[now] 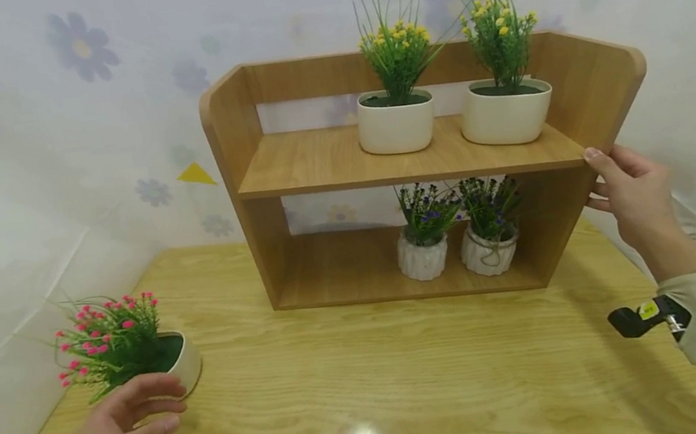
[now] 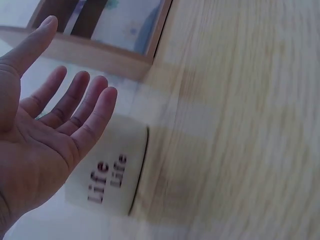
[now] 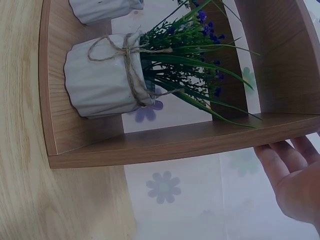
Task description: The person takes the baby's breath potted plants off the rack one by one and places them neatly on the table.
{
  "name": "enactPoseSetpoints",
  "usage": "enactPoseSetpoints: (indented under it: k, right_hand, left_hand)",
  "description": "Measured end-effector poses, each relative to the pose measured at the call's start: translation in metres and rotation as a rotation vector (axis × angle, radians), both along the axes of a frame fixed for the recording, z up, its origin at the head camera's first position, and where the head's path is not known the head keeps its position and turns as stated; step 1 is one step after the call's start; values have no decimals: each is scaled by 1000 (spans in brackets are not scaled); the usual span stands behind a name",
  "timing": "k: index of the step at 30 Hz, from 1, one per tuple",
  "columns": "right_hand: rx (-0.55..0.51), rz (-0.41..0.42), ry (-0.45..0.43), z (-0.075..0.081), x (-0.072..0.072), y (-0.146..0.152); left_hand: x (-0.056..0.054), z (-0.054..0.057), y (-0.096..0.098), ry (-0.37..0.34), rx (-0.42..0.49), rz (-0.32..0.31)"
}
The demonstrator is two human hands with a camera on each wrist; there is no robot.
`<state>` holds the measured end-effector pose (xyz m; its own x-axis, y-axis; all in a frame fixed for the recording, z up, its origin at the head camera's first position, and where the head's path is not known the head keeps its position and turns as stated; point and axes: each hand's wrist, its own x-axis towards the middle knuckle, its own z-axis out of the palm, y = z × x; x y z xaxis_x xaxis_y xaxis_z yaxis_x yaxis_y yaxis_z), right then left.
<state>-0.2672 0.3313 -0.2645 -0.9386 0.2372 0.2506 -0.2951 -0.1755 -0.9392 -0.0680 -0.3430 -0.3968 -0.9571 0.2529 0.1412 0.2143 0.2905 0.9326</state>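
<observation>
At the right side panel of a two-tier wooden shelf (image 1: 421, 172), my right hand (image 1: 642, 195) holds the panel, its thumb at the front edge by the middle board. Fingers of that hand (image 3: 272, 162) press the panel's outer face in the right wrist view. My left hand (image 1: 128, 418) is held just in front of a white oval pot (image 1: 189, 367) of pink flowers (image 1: 102, 334), fingers loosely bent and nothing in them. In the left wrist view the palm faces up, and the pot (image 2: 112, 170) behind the fingers reads "Life".
Two white oval pots (image 1: 397, 128) (image 1: 507, 118) of yellow flowers stand on the upper tier. Below are two ribbed white pots (image 1: 423, 258) (image 1: 489, 254) with purple flowers, one tied with twine. A flowered curtain (image 1: 88, 169) hangs behind the wooden table (image 1: 373, 366).
</observation>
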Motion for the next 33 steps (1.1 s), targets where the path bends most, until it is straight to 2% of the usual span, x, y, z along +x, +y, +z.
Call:
enactPoseSetpoints:
  k: [2,9,16,23,33]
  right_hand:
    - [-6,0,1,0,0,-1]
    - [41,-10,-18,-2,2,0]
    - [50,-5,-14,-3,3,0]
    - [59,-7,-3,-3,4,0]
    - [87,-34,-18,0,4,-2]
  left_hand:
    - [-3,4,12,-7,13,-23]
    - [-15,18,50,-104,62,-59]
    - [-35,32,85,-5,123,-112]
    - [-56,49,112,2,138,-107]
    - [-83,78,136,74,196,-155]
